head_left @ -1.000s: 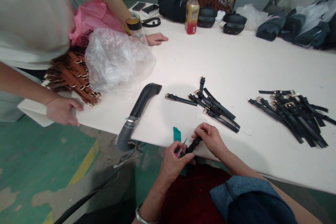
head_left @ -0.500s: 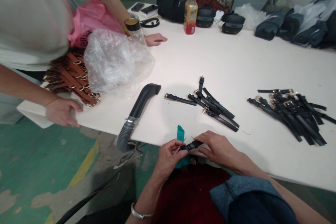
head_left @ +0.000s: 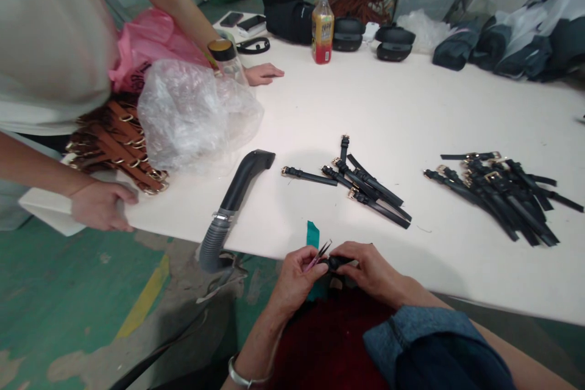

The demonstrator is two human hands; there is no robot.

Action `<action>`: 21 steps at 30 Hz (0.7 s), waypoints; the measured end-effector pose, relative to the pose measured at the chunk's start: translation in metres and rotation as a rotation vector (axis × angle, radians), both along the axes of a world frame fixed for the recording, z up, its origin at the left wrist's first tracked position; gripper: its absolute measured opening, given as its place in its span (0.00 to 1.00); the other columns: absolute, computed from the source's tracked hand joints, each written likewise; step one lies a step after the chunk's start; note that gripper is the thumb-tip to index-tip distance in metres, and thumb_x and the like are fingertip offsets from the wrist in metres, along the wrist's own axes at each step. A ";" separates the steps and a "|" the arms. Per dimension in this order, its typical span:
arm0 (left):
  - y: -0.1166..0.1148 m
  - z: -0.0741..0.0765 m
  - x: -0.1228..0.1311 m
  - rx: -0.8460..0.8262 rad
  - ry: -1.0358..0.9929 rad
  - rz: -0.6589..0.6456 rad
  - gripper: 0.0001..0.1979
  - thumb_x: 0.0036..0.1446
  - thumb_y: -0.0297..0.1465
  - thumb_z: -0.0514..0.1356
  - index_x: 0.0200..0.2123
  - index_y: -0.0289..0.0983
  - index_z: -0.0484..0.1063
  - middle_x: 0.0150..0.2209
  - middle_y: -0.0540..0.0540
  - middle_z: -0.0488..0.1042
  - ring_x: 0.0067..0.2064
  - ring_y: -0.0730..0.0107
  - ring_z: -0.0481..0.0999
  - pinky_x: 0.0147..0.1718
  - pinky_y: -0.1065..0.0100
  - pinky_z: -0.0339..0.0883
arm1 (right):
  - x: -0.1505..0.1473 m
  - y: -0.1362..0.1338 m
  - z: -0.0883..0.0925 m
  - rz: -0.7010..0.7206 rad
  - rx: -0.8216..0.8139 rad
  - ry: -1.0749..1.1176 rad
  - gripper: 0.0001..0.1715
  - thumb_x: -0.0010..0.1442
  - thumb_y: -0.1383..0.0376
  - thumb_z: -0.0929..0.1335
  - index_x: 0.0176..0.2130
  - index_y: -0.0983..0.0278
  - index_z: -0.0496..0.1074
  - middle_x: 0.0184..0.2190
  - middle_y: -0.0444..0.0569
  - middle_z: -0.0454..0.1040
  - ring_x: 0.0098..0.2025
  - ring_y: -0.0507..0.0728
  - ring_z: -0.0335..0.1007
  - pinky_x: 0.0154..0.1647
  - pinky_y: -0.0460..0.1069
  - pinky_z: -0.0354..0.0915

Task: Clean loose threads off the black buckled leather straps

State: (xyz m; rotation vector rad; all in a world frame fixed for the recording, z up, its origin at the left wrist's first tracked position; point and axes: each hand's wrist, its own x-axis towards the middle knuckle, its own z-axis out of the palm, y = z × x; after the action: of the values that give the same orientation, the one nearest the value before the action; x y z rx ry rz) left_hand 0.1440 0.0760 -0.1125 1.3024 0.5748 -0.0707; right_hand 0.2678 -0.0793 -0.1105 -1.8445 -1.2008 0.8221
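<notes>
Spanning the scene, a broad white tabletop carries scattered goods as a co-worker in a pale shirt stands at its left side, one hand at the edge. On the right lies a heaped pile of black straps with gold-toned buckles; on the left, a crumpled clear plastic bag. A smaller cluster of matching black straps fans out between them, near a curved black nozzle on a grey ribbed hose. At the near edge, the left hand and right hand meet, each grip clamped on a short black strap, partly hidden by fingers. Just beyond the left hand lies a teal-green strip. That hand also holds a slim, pink-handled pointed metal tool, its prongs slightly apart.
</notes>
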 end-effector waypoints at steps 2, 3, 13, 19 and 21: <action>-0.001 -0.002 -0.001 -0.019 0.020 -0.006 0.11 0.47 0.34 0.65 0.28 0.33 0.70 0.23 0.53 0.64 0.24 0.79 0.58 0.22 0.77 0.50 | -0.003 0.000 -0.003 -0.017 0.023 0.037 0.14 0.58 0.71 0.67 0.44 0.61 0.74 0.37 0.47 0.75 0.39 0.55 0.70 0.42 0.48 0.65; -0.001 -0.004 -0.002 -0.032 0.032 -0.010 0.11 0.47 0.35 0.65 0.28 0.33 0.70 0.23 0.54 0.64 0.23 0.80 0.56 0.21 0.77 0.48 | -0.005 -0.001 -0.004 -0.017 0.031 0.043 0.13 0.58 0.71 0.67 0.44 0.61 0.74 0.36 0.47 0.75 0.39 0.55 0.70 0.42 0.48 0.64; 0.003 0.002 0.008 0.187 0.069 0.003 0.12 0.49 0.37 0.63 0.32 0.33 0.75 0.29 0.47 0.74 0.32 0.69 0.70 0.31 0.72 0.62 | 0.000 -0.008 0.005 -0.158 -0.025 -0.111 0.11 0.57 0.67 0.67 0.41 0.62 0.74 0.32 0.47 0.73 0.36 0.56 0.69 0.37 0.49 0.64; 0.038 0.016 -0.027 0.445 0.147 0.169 0.16 0.51 0.44 0.61 0.32 0.36 0.75 0.29 0.48 0.75 0.32 0.66 0.71 0.30 0.71 0.63 | 0.104 -0.090 0.024 -0.645 -0.085 -0.433 0.17 0.56 0.54 0.69 0.42 0.61 0.74 0.38 0.51 0.76 0.38 0.61 0.72 0.39 0.53 0.67; 0.043 0.017 -0.040 0.484 0.146 0.225 0.17 0.51 0.45 0.61 0.31 0.36 0.74 0.24 0.49 0.73 0.29 0.68 0.70 0.29 0.71 0.61 | 0.149 -0.122 0.029 -0.811 -0.141 -0.596 0.22 0.55 0.51 0.69 0.45 0.61 0.74 0.44 0.55 0.74 0.44 0.65 0.72 0.45 0.57 0.65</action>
State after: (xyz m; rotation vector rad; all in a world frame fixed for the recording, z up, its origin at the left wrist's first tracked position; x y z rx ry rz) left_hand 0.1037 0.1191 -0.0952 1.6993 0.8975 0.1710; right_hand 0.4169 -0.2014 -0.0818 -2.5055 -0.5876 -0.1143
